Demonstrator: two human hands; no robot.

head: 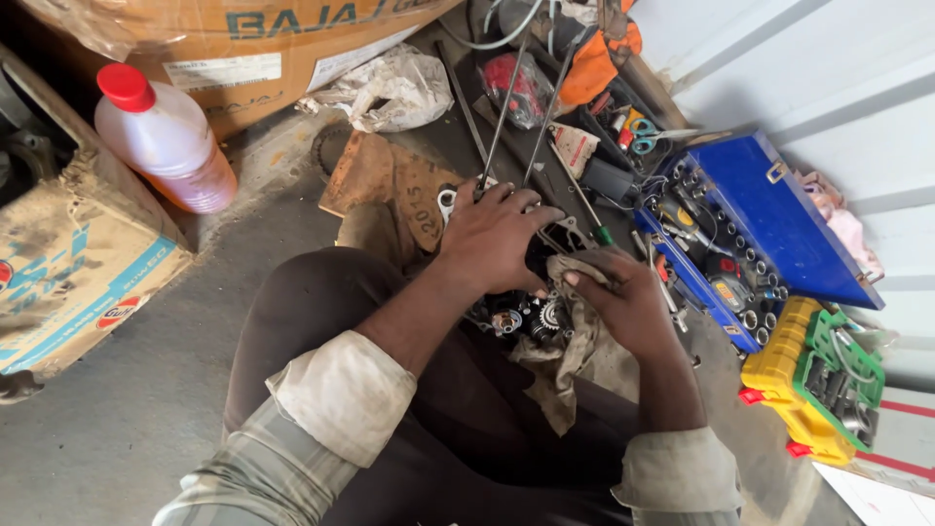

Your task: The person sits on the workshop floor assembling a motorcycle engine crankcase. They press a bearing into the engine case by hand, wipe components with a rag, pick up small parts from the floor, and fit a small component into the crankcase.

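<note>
1. The left hand (497, 239) presses flat on a dark engine part (531, 312) lying on the floor.
2. The right hand (628, 307) grips a dirty rag (575, 356) against it, apparently mid-wipe.
3. Wiping further likely needs a steady hold.

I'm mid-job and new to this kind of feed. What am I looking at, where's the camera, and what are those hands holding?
There is one picture, from a camera worn on the person's head, looking down past their knees. No machine here: two bare hands. The left hand presses on a dark engine part with gears and long metal rods. The right hand holds a dirty rag against that part. On the concrete floor lie a blue socket set case, a yellow and green tool case, a pink liquid bottle and cardboard boxes.
</note>
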